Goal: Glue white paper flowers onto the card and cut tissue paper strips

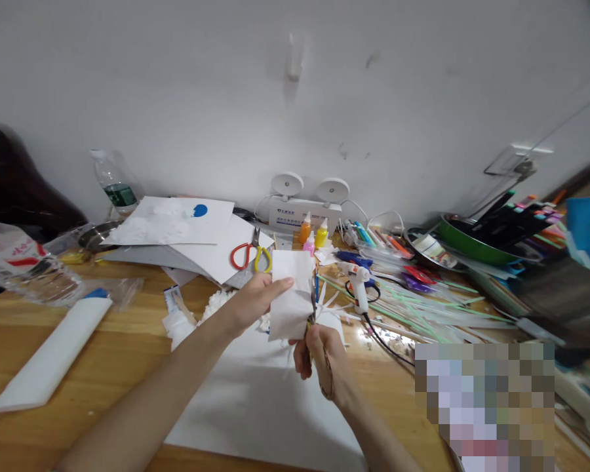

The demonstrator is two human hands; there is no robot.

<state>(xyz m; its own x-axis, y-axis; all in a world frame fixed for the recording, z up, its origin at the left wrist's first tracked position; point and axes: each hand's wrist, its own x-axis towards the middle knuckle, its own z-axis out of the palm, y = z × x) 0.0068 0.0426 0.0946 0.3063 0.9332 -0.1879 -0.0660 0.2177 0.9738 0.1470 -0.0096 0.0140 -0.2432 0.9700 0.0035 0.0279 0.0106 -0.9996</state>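
Note:
My left hand [258,298] pinches a white sheet of paper [290,308] at its left edge, thumb on top, and holds it up over the table. In my right hand [322,351] is a pair of scissors [313,305], fingers closed round the handles. The blades stand along the paper's right edge. Below both hands lies a large white sheet [255,406] on the wooden table. Thin white paper strips [332,301] lie just beyond the scissors. Behind my left hand are crumpled white bits [219,303].
Red-and-yellow-handled scissors [250,255] rest on white boards [196,226] at the back. A white glue gun [358,285] with a black cord stands right of my hands. Paint bottles [320,235], sticks [423,308], a green pan [472,242], a water bottle [113,187] and a folded paper [54,354] surround the workspace.

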